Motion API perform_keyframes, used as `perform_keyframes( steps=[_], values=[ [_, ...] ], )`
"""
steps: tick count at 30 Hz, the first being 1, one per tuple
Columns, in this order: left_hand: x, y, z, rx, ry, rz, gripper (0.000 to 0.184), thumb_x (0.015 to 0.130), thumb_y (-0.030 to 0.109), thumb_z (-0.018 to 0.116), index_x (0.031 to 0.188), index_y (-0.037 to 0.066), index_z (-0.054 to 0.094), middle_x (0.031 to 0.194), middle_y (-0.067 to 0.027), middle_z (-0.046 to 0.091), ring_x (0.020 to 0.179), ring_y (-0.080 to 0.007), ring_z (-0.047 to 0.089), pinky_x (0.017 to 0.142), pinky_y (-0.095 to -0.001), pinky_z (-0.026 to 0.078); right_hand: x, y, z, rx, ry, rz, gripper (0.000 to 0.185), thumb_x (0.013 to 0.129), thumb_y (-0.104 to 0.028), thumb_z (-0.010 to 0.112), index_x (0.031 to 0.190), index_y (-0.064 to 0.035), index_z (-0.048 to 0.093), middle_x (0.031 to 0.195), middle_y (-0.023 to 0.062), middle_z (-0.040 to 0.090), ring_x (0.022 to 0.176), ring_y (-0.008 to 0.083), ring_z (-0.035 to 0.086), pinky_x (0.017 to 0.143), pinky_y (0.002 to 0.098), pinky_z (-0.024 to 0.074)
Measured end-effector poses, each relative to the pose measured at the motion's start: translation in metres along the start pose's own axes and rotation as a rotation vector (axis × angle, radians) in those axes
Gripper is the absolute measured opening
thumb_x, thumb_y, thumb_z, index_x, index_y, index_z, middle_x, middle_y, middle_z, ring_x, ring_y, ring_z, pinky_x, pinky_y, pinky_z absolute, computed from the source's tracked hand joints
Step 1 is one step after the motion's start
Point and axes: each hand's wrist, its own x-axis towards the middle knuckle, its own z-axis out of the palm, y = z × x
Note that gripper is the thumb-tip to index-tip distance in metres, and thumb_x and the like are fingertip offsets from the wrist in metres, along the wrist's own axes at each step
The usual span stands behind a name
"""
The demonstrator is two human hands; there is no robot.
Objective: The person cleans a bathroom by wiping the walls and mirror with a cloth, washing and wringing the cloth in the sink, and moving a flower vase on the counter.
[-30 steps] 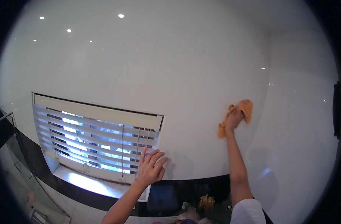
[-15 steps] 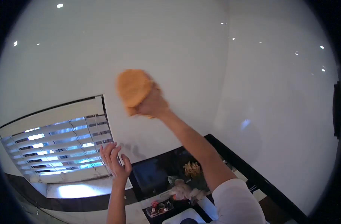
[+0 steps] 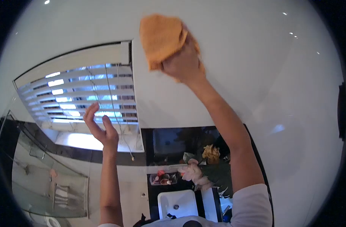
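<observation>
My right hand (image 3: pixel 182 62) is raised high against the white wall (image 3: pixel 226 49), fingers closed round a folded orange cloth (image 3: pixel 159 38). The cloth spreads out to the left of the hand and appears to lie flat on the wall; my fingertips are partly hidden in it. In front of the window with white blinds (image 3: pixel 78 94), my left hand (image 3: pixel 101 125) is lifted with its fingers curved and apart. Nothing is in it, and I cannot see it touching the blinds.
Below are a white sink (image 3: pixel 176 200), a small tray of items (image 3: pixel 163 179), pink flowers (image 3: pixel 192 172) and a yellow flower (image 3: pixel 211 153) by a dark glossy panel (image 3: pixel 173 143). A glass shower enclosure (image 3: pixel 48 181) stands at lower left. A blind cord (image 3: pixel 122 136) hangs beside the window.
The view has turned and shifted down, bringing the sink and shower into sight. My right hand still grips the cloth, now nearer the window's upper right corner. My left hand stays raised.
</observation>
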Motion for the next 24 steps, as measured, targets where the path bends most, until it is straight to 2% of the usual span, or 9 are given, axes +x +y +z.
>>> perform_keyframes(
  steps=[4,6,9,11,13,15,17,21,24],
  values=[
    [0.001,0.003,-0.019,0.105,0.024,-0.046,0.032,0.076,-0.005,0.045,0.107,-0.001,0.048,0.109,-0.0133,0.051,0.107,-0.0257,0.046,0.096,-0.0380,0.032,-0.129,-0.081,0.032,0.486,-0.076,0.312,0.065,0.065,-0.037,0.072,0.114,0.0008,0.051,0.109,0.0139,0.057,0.105,0.0263,0.054,0.094,0.0359,0.0411],
    [-0.006,0.003,-0.031,0.132,-0.002,-0.048,0.033,0.075,-0.006,0.045,0.107,-0.001,0.048,0.109,-0.0132,0.051,0.108,-0.0260,0.045,0.096,-0.0381,0.032,-0.184,-0.126,0.027,0.764,-0.431,0.475,0.051,0.074,-0.029,0.064,0.112,0.0031,0.053,0.108,0.0158,0.057,0.106,0.0277,0.052,0.095,0.0348,0.0403],
    [-0.015,0.009,-0.056,0.169,-0.055,-0.027,0.034,0.075,-0.005,0.045,0.108,-0.001,0.048,0.108,-0.0131,0.051,0.107,-0.0269,0.045,0.097,-0.0384,0.031,-0.239,-0.162,0.031,0.777,-0.432,0.081,0.039,0.073,-0.017,0.057,0.110,-0.0060,0.058,0.105,0.0089,0.060,0.108,0.0259,0.052,0.103,0.0344,0.0323],
    [-0.022,0.005,-0.079,0.233,-0.120,0.010,0.033,0.075,-0.004,0.046,0.108,-0.001,0.048,0.108,-0.0134,0.051,0.106,-0.0272,0.045,0.097,-0.0384,0.031,-0.254,-0.167,0.028,0.472,-0.797,-0.585,0.041,0.071,-0.017,0.056,0.111,-0.0084,0.058,0.106,0.0066,0.059,0.109,0.0238,0.052,0.105,0.0375,0.0301],
    [-0.024,0.004,-0.089,0.248,-0.114,0.000,0.032,0.076,-0.004,0.047,0.107,-0.002,0.048,0.107,-0.0140,0.051,0.105,-0.0270,0.046,0.097,-0.0390,0.031,-0.249,-0.168,0.030,0.417,-0.763,-0.570,0.040,0.072,-0.016,0.056,0.111,-0.0089,0.057,0.108,0.0074,0.059,0.109,0.0221,0.051,0.104,0.0421,0.0305],
    [-0.026,0.006,-0.090,0.188,-0.021,-0.082,0.032,0.075,-0.004,0.046,0.107,-0.001,0.049,0.106,-0.0146,0.051,0.105,-0.0269,0.046,0.097,-0.0398,0.030,-0.229,-0.155,0.038,0.545,-0.670,-0.055,0.038,0.074,-0.018,0.055,0.111,-0.0088,0.056,0.109,0.0085,0.058,0.109,0.0261,0.051,0.101,0.0461,0.0329],
    [-0.032,0.012,-0.079,0.158,0.000,-0.119,0.033,0.074,-0.004,0.047,0.107,-0.001,0.049,0.106,-0.0146,0.052,0.104,-0.0268,0.047,0.097,-0.0398,0.030,-0.171,-0.129,0.054,0.138,-0.492,0.051,0.045,0.074,-0.030,0.057,0.112,-0.0079,0.056,0.115,0.0146,0.054,0.112,0.0284,0.049,0.103,0.0455,0.0289],
    [-0.035,0.019,-0.066,0.119,-0.073,-0.099,0.035,0.073,-0.005,0.046,0.107,0.002,0.049,0.106,-0.0125,0.054,0.106,-0.0266,0.047,0.102,-0.0455,0.023,-0.037,-0.039,0.019,0.249,0.008,0.023,0.050,0.069,-0.031,0.063,0.112,-0.0075,0.054,0.111,0.0153,0.056,0.104,0.0324,0.051,0.090,0.0473,0.0389],
    [-0.030,0.018,-0.065,0.150,-0.109,-0.088,0.035,0.072,-0.004,0.046,0.107,0.003,0.049,0.106,-0.0118,0.054,0.106,-0.0268,0.047,0.103,-0.0497,0.019,0.026,0.018,0.001,-0.097,0.145,0.032,0.025,0.076,-0.021,0.058,0.093,-0.0029,0.059,0.093,0.0129,0.060,0.089,0.0314,0.056,0.080,0.0447,0.0436]
  ],
)
